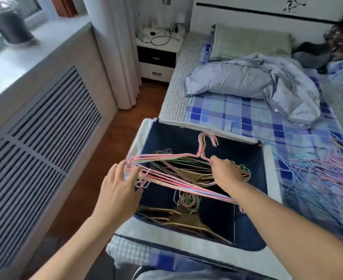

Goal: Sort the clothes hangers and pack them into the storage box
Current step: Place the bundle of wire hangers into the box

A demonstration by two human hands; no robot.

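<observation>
The bundle of hangers looks like thin wire in a smooth, slightly glossy pastel coating. The storage box is matt cloth, dark blue inside with a pale rim. Brown hangers inside it look like wood. The checked bedsheet is soft matt cloth; the floor is polished wood.

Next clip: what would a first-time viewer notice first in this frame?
The bundle of pink wire hangers held over the open storage box, left hand at one end, right hand near the hooks. Wooden hangers already lie inside the box. More loose wire hangers sprawl on the checked bed sheet to the right.
</observation>
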